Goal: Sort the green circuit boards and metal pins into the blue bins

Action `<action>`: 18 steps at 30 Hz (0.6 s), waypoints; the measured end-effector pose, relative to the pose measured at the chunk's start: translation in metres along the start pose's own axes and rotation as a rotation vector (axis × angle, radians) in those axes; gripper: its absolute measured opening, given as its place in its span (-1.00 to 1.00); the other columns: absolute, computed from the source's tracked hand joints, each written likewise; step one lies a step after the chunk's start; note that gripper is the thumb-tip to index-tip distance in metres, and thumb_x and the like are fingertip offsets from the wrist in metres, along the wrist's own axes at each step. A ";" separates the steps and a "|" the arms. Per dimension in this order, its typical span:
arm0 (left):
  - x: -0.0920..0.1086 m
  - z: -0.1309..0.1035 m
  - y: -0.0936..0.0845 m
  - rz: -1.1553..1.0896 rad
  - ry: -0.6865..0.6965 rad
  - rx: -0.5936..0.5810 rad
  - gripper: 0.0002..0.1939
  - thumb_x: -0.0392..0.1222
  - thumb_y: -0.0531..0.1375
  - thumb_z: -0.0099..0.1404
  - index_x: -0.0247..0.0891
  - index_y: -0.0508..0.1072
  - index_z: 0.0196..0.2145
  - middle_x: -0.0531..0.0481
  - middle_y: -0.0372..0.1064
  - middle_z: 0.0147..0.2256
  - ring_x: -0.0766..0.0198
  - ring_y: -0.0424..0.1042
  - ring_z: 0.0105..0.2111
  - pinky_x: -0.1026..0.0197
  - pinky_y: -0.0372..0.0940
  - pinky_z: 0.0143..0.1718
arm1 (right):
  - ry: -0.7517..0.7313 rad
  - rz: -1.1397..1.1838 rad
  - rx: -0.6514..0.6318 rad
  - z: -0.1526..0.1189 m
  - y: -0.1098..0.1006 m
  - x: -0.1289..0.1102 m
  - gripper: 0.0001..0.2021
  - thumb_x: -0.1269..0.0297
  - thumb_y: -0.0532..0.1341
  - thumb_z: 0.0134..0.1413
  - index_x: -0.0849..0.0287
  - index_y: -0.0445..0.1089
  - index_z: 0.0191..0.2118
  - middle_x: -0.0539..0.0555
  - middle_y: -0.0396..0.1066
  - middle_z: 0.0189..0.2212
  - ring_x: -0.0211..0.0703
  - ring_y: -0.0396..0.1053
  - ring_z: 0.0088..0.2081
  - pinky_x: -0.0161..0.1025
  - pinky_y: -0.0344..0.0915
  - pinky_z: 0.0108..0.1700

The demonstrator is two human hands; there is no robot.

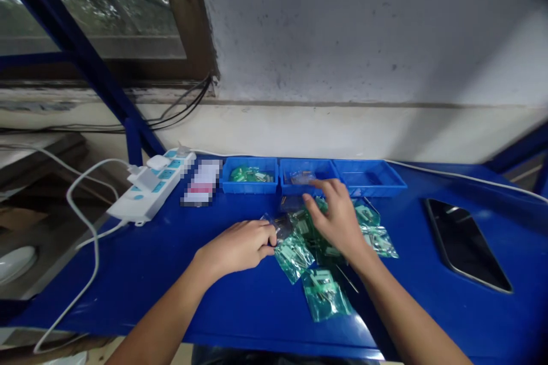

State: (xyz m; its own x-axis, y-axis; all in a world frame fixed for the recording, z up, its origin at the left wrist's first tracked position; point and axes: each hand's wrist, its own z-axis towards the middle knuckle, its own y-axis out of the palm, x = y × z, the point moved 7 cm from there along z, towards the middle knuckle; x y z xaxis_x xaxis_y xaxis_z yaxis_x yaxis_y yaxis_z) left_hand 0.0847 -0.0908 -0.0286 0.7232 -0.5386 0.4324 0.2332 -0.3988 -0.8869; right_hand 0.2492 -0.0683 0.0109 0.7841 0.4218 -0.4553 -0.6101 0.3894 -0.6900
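Left hand (244, 244): yours is bent at the fingers, fingertips against a clear plastic bag with dark contents (283, 228); you cannot tell from this view whether it is pinched.
Right hand (337, 214): yours is open, thumb parted from the fingers, above the pile and just in front of the middle bin.
Green packets: small transparent green plastic packets (295, 255) with metal pins inside lie heaped between and beneath your hands; a single green packet (325, 295) lies nearest you.
Obstruction: your right hand and forearm cover part of the heap; what lies under them is hidden.
Metal rod: one thin silver rod (347, 278) lies between the single packet and your right forearm.
Left bin: blue rectangular plastic bin (249, 187), holding more green packets (250, 174).
Middle bin: matching blue plastic bin (293, 189), holding a clear bag with brass-coloured pieces (300, 177).
Right bin: third blue plastic bin (372, 190), at the end of the row along the wall.
Table left: white power strip with light-blue sockets (166, 174) and white plugs (148, 179); a blurred white rectangle with a red band (201, 182) lies beside it.
Table right: black smartphone (466, 245), well apart from the heap on the blue tabletop (171, 274).
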 end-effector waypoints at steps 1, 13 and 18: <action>-0.001 -0.001 -0.002 -0.006 0.008 0.011 -0.92 -0.23 0.12 0.24 -0.17 0.39 -0.29 0.03 0.41 -0.26 0.20 0.39 -0.30 0.23 0.19 -0.35 | -0.044 0.036 -0.052 -0.004 0.006 -0.014 -0.73 0.20 0.07 0.16 0.20 0.31 -0.08 0.18 0.30 -0.20 0.01 0.22 -0.13 -0.01 0.20 -0.05; 0.007 0.001 -0.005 0.027 0.065 0.059 -0.85 -0.30 0.06 0.22 -0.22 0.41 -0.43 0.02 0.41 -0.35 0.29 0.37 -0.45 0.26 0.13 -0.45 | -0.313 -0.043 -0.591 -0.037 0.041 -0.038 -0.11 0.14 0.30 -0.11 -0.06 -0.18 0.29 0.20 -0.05 0.23 0.29 -0.22 0.26 0.31 -0.01 0.11; -0.010 -0.006 -0.030 -0.075 0.011 0.158 -0.88 -0.30 0.07 0.21 -0.22 0.38 -0.43 0.08 0.34 -0.42 0.35 0.30 -0.48 0.30 0.13 -0.46 | -0.286 -0.008 -0.418 -0.024 0.030 -0.043 -0.51 0.13 0.20 0.06 0.07 0.20 0.12 0.19 0.27 0.00 0.19 0.02 0.16 0.18 0.12 0.04</action>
State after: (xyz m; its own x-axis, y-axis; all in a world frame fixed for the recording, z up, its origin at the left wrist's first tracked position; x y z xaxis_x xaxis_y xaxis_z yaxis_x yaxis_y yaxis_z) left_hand 0.0669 -0.0778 -0.0054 0.6930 -0.5204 0.4989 0.3859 -0.3168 -0.8665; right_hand 0.2004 -0.0940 -0.0034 0.6903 0.6504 -0.3169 -0.4603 0.0568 -0.8860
